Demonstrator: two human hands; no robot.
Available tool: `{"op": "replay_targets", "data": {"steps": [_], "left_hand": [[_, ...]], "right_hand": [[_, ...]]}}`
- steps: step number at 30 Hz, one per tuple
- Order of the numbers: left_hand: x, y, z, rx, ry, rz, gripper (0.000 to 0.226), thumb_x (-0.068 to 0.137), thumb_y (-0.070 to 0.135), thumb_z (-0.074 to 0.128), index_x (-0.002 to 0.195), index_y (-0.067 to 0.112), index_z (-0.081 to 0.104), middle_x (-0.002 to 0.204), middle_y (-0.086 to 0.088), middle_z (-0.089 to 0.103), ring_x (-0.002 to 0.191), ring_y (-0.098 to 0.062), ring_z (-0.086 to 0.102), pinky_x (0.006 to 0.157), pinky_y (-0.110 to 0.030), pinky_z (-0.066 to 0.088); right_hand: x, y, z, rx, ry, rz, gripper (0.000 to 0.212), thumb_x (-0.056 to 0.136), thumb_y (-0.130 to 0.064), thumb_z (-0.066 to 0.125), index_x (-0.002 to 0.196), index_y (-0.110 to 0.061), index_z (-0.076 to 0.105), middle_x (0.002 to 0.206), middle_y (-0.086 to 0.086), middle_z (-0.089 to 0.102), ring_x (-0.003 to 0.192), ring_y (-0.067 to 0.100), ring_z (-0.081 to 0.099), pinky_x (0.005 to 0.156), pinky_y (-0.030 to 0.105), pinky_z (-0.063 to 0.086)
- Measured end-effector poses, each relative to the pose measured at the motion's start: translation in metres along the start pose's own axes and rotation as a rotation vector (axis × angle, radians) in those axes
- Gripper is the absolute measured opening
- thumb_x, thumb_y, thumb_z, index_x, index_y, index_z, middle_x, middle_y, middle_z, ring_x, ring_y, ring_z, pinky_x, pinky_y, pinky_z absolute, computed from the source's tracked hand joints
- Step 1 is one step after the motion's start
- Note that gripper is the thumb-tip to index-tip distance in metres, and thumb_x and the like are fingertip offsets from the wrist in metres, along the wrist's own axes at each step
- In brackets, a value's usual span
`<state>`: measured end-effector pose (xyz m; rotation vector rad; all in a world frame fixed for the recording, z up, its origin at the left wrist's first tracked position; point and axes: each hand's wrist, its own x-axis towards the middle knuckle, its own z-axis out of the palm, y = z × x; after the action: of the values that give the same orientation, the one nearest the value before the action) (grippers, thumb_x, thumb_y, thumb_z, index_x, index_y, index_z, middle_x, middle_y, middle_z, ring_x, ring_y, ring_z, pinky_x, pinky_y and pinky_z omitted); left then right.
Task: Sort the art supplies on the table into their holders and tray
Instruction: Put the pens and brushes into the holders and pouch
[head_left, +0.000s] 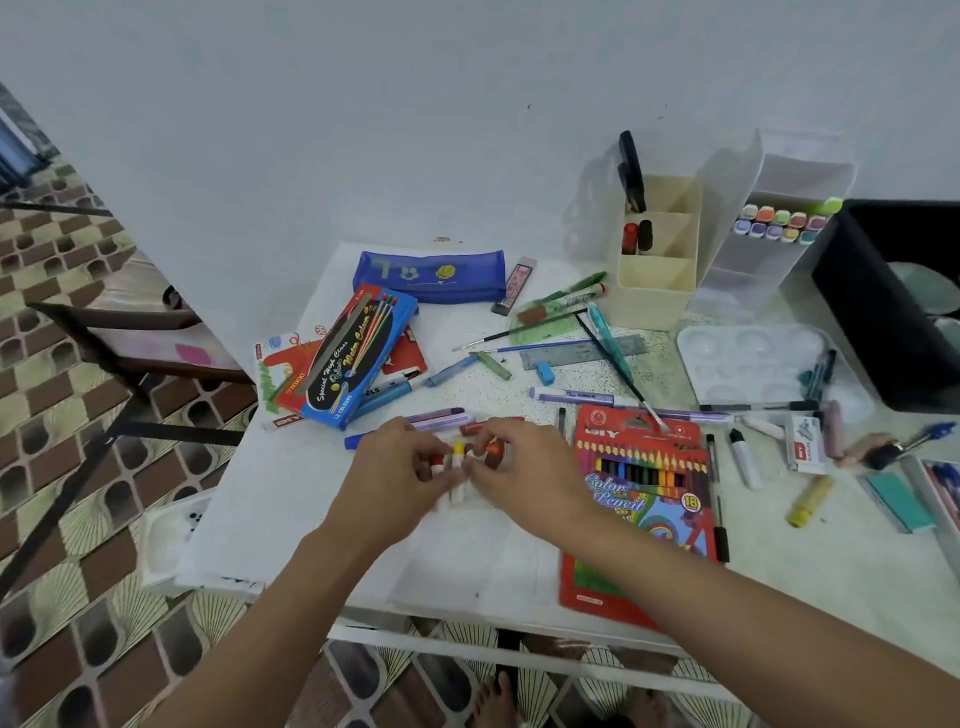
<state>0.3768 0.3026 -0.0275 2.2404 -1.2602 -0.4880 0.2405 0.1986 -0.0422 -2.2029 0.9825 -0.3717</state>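
Note:
Both my hands meet over a small bunch of white-barrelled markers (457, 478) with red, yellow and orange caps near the middle of the white table (291, 499). My left hand (400, 467) grips the bunch from the left, and my right hand (524, 467) pinches the markers from the right, fingers curled round an orange-capped one. A cream holder (657, 260) with a red and a black marker stands at the back. Next to it is a clear holder (769, 244) with pastel-capped markers.
A red coloured-pencil pack (639, 499) lies right of my hands. A blue water-colour box (358, 353) and blue pencil case (431, 278) are behind. Brushes, pens, a ruler and a clear palette (753, 364) are scattered right. A black bin (898, 301) stands at the far right.

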Motion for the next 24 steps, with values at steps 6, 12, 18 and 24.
{"op": "replay_targets", "data": {"steps": [6, 12, 18, 24], "left_hand": [[0.001, -0.005, 0.0, -0.001, 0.002, 0.006, 0.039, 0.081, 0.039, 0.08, 0.119, 0.031, 0.073, 0.088, 0.009, 0.055, 0.071, -0.005, 0.054, 0.06, -0.007, 0.039], [0.004, 0.0, 0.0, 0.027, -0.054, 0.018, 0.037, 0.085, 0.035, 0.076, 0.122, 0.035, 0.071, 0.092, 0.005, 0.053, 0.074, -0.008, 0.051, 0.061, -0.01, 0.034], [0.011, 0.001, -0.003, 0.103, -0.162, 0.058, 0.032, 0.094, 0.033, 0.067, 0.125, 0.038, 0.069, 0.088, 0.01, 0.042, 0.078, -0.006, 0.047, 0.061, -0.009, 0.031], [0.012, -0.002, -0.007, 0.037, -0.096, 0.047, 0.029, 0.089, 0.029, 0.074, 0.118, 0.035, 0.073, 0.089, 0.011, 0.056, 0.074, -0.004, 0.055, 0.059, -0.01, 0.037]], "right_hand": [[-0.001, 0.005, 0.002, 0.021, -0.004, -0.05, 0.011, 0.085, -0.027, 0.07, 0.091, -0.027, 0.079, 0.087, -0.01, 0.076, 0.082, 0.011, 0.067, 0.074, 0.027, 0.051], [-0.003, 0.008, -0.005, -0.004, -0.055, -0.114, 0.022, 0.087, -0.025, 0.068, 0.107, -0.025, 0.079, 0.103, -0.008, 0.076, 0.095, 0.01, 0.067, 0.081, 0.021, 0.05], [-0.001, 0.005, -0.007, -0.113, -0.109, -0.163, 0.028, 0.087, -0.038, 0.072, 0.113, -0.029, 0.075, 0.107, -0.008, 0.073, 0.098, 0.013, 0.067, 0.078, 0.023, 0.044], [0.007, 0.005, -0.012, 0.14, -0.136, -0.016, 0.023, 0.085, -0.023, 0.075, 0.108, -0.025, 0.075, 0.096, -0.011, 0.069, 0.088, 0.01, 0.064, 0.079, 0.034, 0.053]]}}
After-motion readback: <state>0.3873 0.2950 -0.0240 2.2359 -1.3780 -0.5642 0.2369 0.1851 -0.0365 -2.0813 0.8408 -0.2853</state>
